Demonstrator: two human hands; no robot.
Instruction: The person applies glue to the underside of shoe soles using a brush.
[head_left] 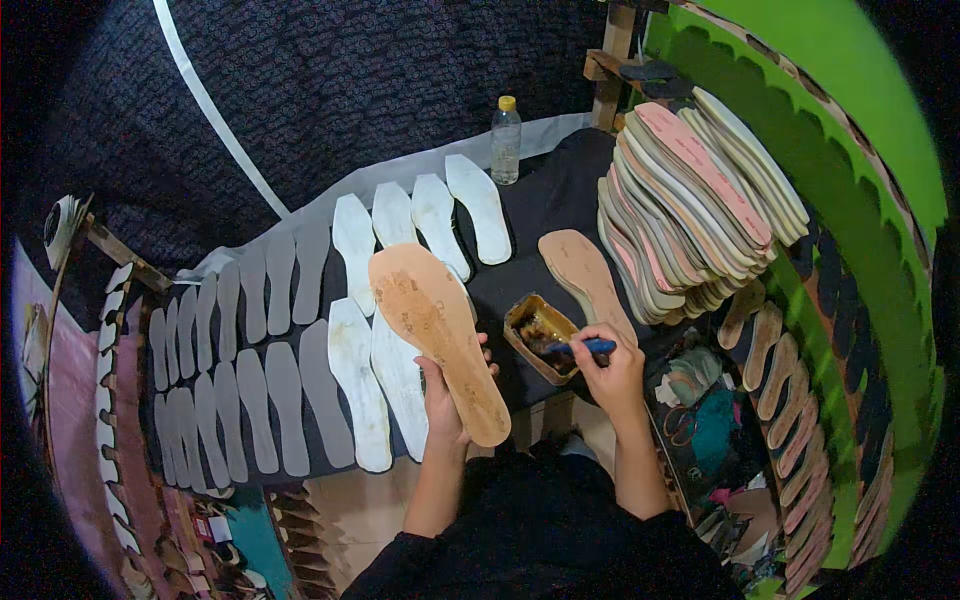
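Far left of the tub, grey insoles lie in 2 rows on the dark cloth. Nearer the tub come white insoles, also in 2 rows, some partly hidden by the tan insole. This is held up just left of the tub, broad end away from the person, a darker patch across that end. The left hand is closed on its edges, thumb at 1 side, fingertips at the other. The bottle, yellow-capped, stands beyond the tub. Inside the tub is brown, glossy stuff; the blue brush slants in from the right, pinched in the right hand at the tub's right side. Whether its tip touches the stuff, I cannot tell. Farther right and beyond the tub leans the insole stack.
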